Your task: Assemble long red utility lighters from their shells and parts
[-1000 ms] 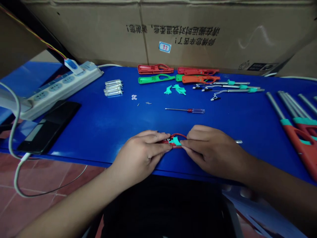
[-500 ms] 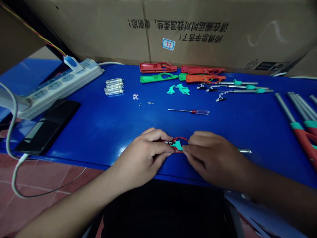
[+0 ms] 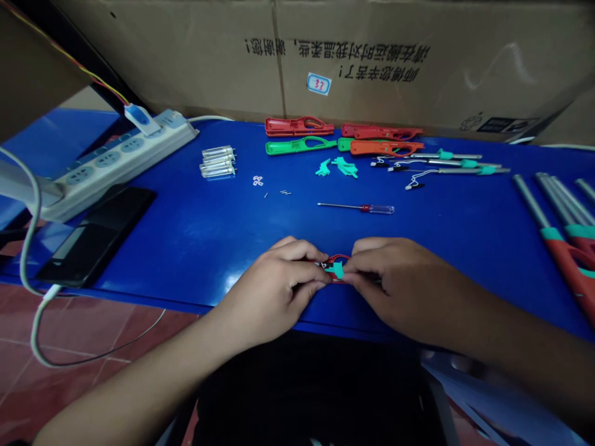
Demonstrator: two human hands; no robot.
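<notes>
At the front edge of the table my left hand (image 3: pixel 286 288) grips a red lighter housing half (image 3: pixel 341 256) between thumb and fingers. Inside the housing sits a teal trigger (image 3: pixel 338 269), with a small black part and a bit of white wire beside it. My right hand (image 3: pixel 390 279) pinches the trigger's right side with thumb and forefinger. Both hands hide most of the housing. Beyond them lies a screwdriver (image 3: pixel 357 208) with a clear handle. Spare teal triggers (image 3: pixel 344 167) lie farther back.
Behind are red housing halves (image 3: pixel 300 126), a green half (image 3: pixel 300 146), clear fuel tanks (image 3: pixel 217 162), small screws (image 3: pixel 285 192) and metal lighter tubes (image 3: pixel 469 163). Assembled lighters (image 3: pixel 564 248) lie right. A phone (image 3: pixel 97 238) and power strip (image 3: pixel 125 148) are left; a cardboard box (image 3: pixel 186 62) stands behind.
My right hand's fingers have shifted left onto the trigger, which looks slightly turned in the housing. My left hand keeps its grip. The whole view has moved a little.
</notes>
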